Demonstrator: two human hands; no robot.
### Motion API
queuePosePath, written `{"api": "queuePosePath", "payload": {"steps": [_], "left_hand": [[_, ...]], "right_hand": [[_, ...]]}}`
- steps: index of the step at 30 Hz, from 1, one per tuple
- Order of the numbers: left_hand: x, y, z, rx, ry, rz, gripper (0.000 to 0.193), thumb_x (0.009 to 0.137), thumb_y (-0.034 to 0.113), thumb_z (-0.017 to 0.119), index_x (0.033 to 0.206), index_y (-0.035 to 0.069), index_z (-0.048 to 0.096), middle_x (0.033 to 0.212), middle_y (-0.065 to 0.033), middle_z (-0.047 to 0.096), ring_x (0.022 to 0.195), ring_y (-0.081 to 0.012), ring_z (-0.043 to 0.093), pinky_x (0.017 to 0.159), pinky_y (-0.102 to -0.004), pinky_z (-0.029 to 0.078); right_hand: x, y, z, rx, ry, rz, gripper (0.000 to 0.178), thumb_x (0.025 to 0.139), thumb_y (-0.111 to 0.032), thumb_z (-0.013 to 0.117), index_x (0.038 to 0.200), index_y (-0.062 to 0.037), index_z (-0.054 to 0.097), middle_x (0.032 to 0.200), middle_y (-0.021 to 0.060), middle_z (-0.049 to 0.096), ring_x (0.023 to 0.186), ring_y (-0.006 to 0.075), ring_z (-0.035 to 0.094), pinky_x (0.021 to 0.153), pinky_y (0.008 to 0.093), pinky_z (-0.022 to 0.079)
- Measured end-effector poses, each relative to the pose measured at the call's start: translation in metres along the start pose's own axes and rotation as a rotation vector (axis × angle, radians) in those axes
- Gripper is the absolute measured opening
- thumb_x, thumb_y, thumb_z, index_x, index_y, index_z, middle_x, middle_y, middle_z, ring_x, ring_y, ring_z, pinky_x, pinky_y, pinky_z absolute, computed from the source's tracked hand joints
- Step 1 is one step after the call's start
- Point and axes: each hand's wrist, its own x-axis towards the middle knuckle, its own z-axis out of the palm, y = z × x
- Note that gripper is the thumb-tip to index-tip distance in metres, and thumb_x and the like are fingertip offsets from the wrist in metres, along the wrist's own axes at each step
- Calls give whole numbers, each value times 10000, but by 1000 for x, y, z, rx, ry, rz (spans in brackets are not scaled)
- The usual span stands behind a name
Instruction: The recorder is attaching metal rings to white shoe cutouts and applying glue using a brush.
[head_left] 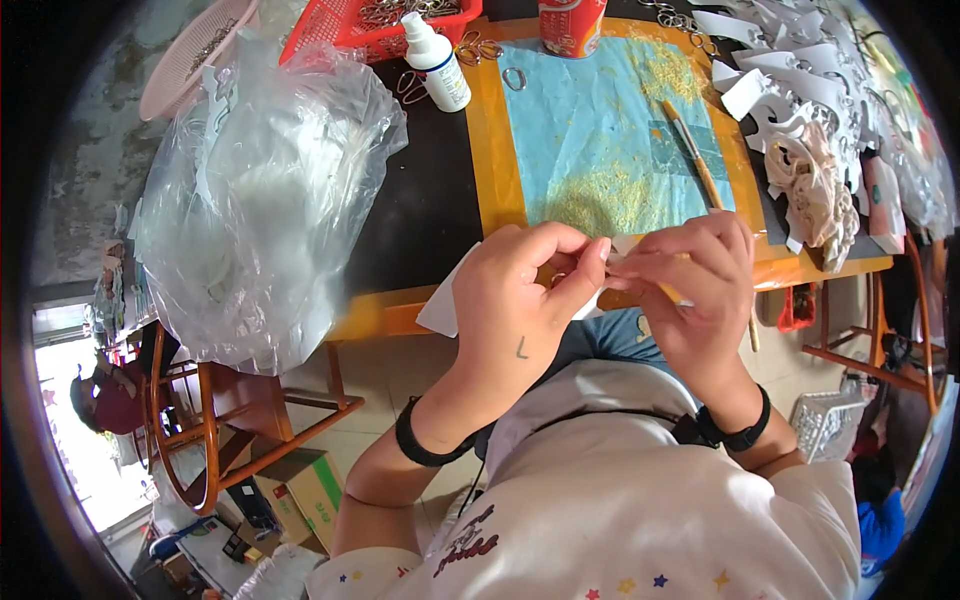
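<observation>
The left hand (510, 295) and right hand (700, 280) meet at the near edge of the table (415, 195), in front of the person's lap. The left thumb and forefinger are pressed together, pinching a small piece (613, 257), mostly hidden by the fingers. The right fingertips come close together at the same piece; whether they grip it, I cannot tell.

Just beyond the hands, a blue sheet (570, 120) is bordered by yellow-brown tape (487, 150). Yellow flakes (597, 195) lie on its near part, with more at its far right corner. A brush (695, 155) slants along its right side. Left of the tape, dark tabletop shows as far as a clear plastic bag (270, 200), which bulges past the table's left side; its contents are unclear.

At the far left, a red basket (380, 38) and a pink basket (180, 60) hold small metal pieces. A white bottle (437, 70) stands near the red basket, and a red can (570, 28) at the sheet's far edge. White cards (800, 75) crowd the far right, beside a crumpled cloth (815, 180).
</observation>
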Motion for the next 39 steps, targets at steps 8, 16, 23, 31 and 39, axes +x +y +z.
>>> {"api": "queuePosePath", "payload": {"steps": [8,16,23,31,39], "left_hand": [[2,18,-3,-357,-128,-348,225,880,165,690,786,-34,642,593,18,542,527,-24,418,468,-213,323],[0,18,1,-222,4,-209,181,852,151,711,792,-9,649,598,-32,563,517,-71,471,481,-239,356],[1,18,1,11,80,0,149,789,135,747,742,42,642,620,-61,612,571,-204,572,525,-309,414],[4,14,1,54,62,3,155,786,131,749,732,32,643,607,-55,610,561,-184,564,523,-292,417],[11,7,-3,-36,-40,-33,116,863,76,692,832,-22,637,740,-15,603,618,-59,519,568,-199,414]], "right_hand": [[-5,4,-3,57,174,-173,158,649,-131,762,781,-150,678,938,-20,654,860,225,500,756,360,416],[3,4,-7,18,61,-165,224,711,-320,742,790,-129,655,931,4,635,876,245,496,799,397,404],[10,-1,-8,22,-6,29,302,640,-372,802,795,-146,675,876,-28,633,859,232,513,881,413,364],[7,2,-5,121,1,81,205,609,-208,823,772,-161,709,852,-68,652,842,201,513,857,384,370],[2,3,-9,-48,176,-297,243,598,-182,813,799,-197,677,950,-97,670,835,161,492,761,346,411]]}}
